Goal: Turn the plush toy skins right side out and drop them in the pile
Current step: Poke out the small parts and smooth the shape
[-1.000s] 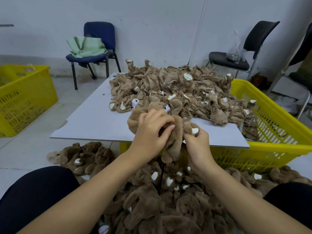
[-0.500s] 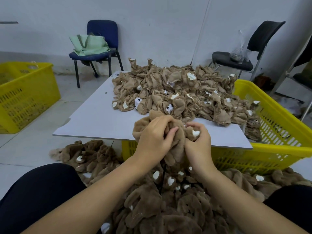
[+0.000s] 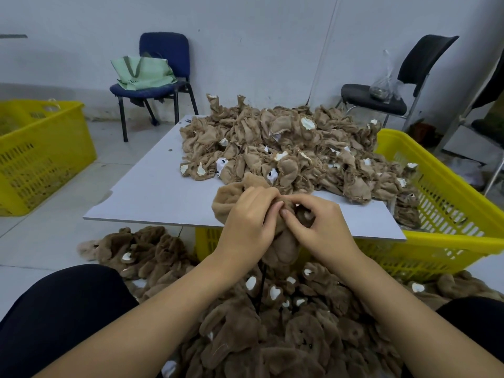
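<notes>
**Two hands work one plush skin at the desk's near edge**

Both hands meet over a single tan plush toy skin (image 3: pixel 281 241), held just above the near edge of the white desk (image 3: pixel 152 192). The left hand (image 3: pixel 249 222) has its fingers curled round the bunched fabric, and the right hand (image 3: pixel 321 227) pinches the same skin from the 3 o'clock side, fingertips touching the left hand's. A loose fold of the skin bulges out at 11 o'clock from the left hand.

At 12 o'clock, farther back on the desk, lies a heap of inside-out skins (image 3: pixel 294 151), pale and rough-seamed. At 6 o'clock, on the floor between the person's knees, spreads the pile (image 3: pixel 286 323) of darker, furry finished skins with white heart patches.

A yellow basket (image 3: pixel 441 219) sits under the desk at 3 o'clock, another yellow crate (image 3: pixel 41 156) at 9 o'clock. A blue chair (image 3: pixel 163 66) holding a green bag (image 3: pixel 141 72) stands at 11 o'clock, a black chair (image 3: pixel 395 85) at 1 o'clock.
</notes>
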`<control>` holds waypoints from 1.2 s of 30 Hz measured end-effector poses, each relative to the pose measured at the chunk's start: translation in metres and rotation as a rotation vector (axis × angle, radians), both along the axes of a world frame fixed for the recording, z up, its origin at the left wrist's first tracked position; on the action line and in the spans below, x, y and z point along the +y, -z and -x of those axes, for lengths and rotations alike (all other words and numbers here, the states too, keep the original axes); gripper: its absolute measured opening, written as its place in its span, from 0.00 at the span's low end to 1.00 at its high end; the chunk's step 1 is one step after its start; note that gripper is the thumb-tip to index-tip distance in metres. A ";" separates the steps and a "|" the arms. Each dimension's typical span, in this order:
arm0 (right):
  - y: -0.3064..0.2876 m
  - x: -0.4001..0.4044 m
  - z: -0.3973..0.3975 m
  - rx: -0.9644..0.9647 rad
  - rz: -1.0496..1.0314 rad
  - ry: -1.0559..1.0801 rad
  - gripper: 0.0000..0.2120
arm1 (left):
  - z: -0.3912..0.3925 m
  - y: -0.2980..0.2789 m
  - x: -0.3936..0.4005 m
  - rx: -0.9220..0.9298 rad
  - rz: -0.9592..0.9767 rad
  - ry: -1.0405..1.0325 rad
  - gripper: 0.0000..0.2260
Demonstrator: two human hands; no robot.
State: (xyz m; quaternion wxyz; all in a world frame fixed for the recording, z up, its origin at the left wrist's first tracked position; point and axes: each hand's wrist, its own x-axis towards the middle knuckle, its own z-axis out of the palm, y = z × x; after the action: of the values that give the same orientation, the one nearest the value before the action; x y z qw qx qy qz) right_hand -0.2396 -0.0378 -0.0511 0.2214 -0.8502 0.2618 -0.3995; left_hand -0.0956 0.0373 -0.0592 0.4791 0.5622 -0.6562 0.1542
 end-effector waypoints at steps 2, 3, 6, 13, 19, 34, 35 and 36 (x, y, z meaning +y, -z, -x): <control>0.001 0.000 0.000 -0.011 0.039 0.032 0.09 | 0.002 -0.002 0.001 0.053 -0.012 0.008 0.02; 0.001 0.000 0.001 -0.025 0.044 0.039 0.09 | 0.002 -0.004 0.001 0.078 -0.029 0.004 0.02; 0.006 0.002 0.000 -0.054 0.102 0.068 0.09 | -0.003 -0.006 0.000 0.006 -0.120 -0.106 0.07; 0.010 0.009 -0.002 -0.160 0.242 0.041 0.12 | -0.009 -0.001 0.001 -0.068 0.039 -0.079 0.06; 0.011 0.004 -0.007 -0.194 0.232 0.036 0.12 | -0.011 0.011 -0.004 0.002 0.166 0.004 0.05; 0.028 0.011 -0.010 -0.215 -0.100 0.116 0.04 | -0.017 0.012 -0.012 0.296 -0.321 0.037 0.07; 0.029 0.012 -0.009 -0.239 -0.079 0.109 0.05 | -0.016 0.012 -0.011 0.315 -0.302 0.096 0.01; 0.031 0.015 -0.008 -0.263 -0.061 0.102 0.06 | -0.014 0.012 -0.009 0.319 -0.254 0.120 0.04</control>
State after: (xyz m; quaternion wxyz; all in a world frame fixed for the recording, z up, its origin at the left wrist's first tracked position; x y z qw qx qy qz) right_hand -0.2313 -0.0232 -0.0817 0.2591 -0.7690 0.2855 -0.5099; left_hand -0.0817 0.0284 -0.0716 0.5108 0.5952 -0.6184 -0.0495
